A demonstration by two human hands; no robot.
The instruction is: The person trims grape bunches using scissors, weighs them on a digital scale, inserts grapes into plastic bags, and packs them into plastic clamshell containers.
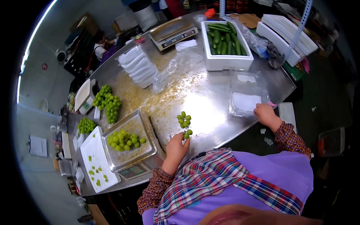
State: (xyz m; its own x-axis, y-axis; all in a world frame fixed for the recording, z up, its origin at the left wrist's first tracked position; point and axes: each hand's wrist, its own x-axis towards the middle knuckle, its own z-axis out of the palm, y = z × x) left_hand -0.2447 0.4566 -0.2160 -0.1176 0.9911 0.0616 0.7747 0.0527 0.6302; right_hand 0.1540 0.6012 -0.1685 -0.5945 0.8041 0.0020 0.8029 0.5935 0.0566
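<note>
My left grip (177, 149) pinches green grapes (189, 132); my right grip (267, 114) is at the clear container (245, 88), closure undetermined

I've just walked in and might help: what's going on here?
At a metal table, a person's left hand is at a few green grapes beside a small cluster. The right hand is at the edge of a clear plastic container. More grapes lie in a metal tray; a white foam box of cucumbers stands farther back.
</note>
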